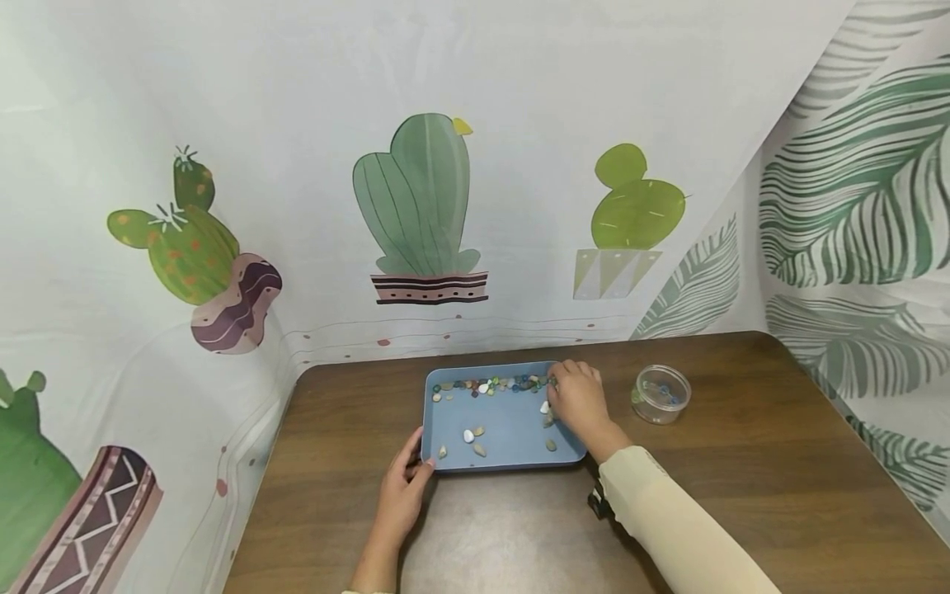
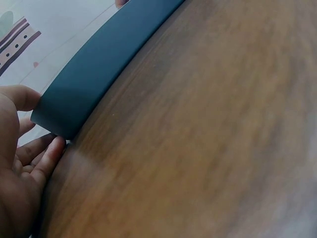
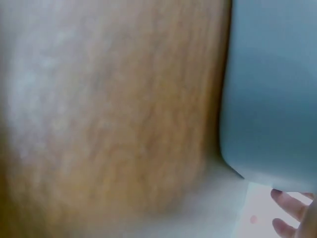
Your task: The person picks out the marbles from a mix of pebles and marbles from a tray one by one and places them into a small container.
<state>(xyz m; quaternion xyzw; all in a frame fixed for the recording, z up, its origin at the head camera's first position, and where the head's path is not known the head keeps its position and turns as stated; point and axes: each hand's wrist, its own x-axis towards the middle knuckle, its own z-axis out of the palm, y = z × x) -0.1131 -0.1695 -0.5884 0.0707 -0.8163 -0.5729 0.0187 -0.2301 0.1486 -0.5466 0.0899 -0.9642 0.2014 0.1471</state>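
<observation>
Your left hand is gripping the near-left corner of the tray; your right hand is resting at its far-right corner, grasp impossible to tell. Pebbles are lining its far side, probably light, hard, slippery: favour pinching their sides.

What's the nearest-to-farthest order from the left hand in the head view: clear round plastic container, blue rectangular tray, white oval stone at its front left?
1. Blue rectangular tray: touching the left hand.
2. White oval stone: inside, front left.
3. Clear round plastic container: right of the tray.
</observation>
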